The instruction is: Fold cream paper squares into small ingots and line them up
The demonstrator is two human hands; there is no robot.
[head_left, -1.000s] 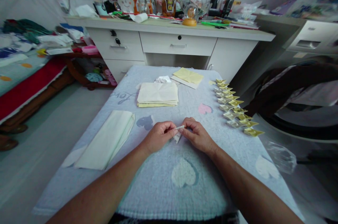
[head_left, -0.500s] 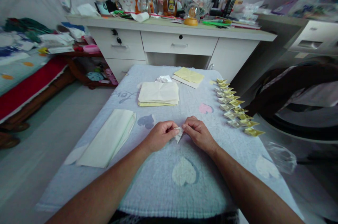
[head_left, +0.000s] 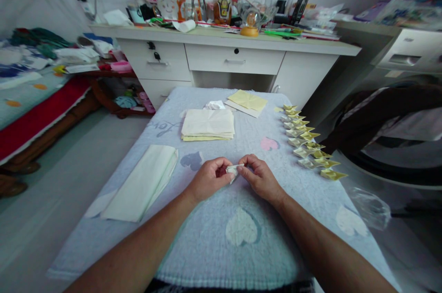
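Note:
A small folded piece of white paper (head_left: 233,171) is held up between both hands above the cloth-covered table. My left hand (head_left: 211,177) pinches its left side between thumb and fingers. On the right side, my right hand (head_left: 259,174) grips the paper the same way. The fingers hide part of the folds. Beyond the hands lies a stack of cream and yellow paper sheets (head_left: 207,123). To the right, folded paper boats (head_left: 305,151), several white and several yellow, stand in two rows.
A long folded white paper (head_left: 141,182) lies on the table's left. Yellow and white sheets (head_left: 247,101) and a crumpled white tissue (head_left: 214,105) lie at the back. A cluttered white desk (head_left: 238,41) stands behind, with a washing machine (head_left: 410,58) to the right.
The pointed paper has been turned in my fingers, so its top edge now shows wider and more opened out. Both hands stay in nearly the same place.

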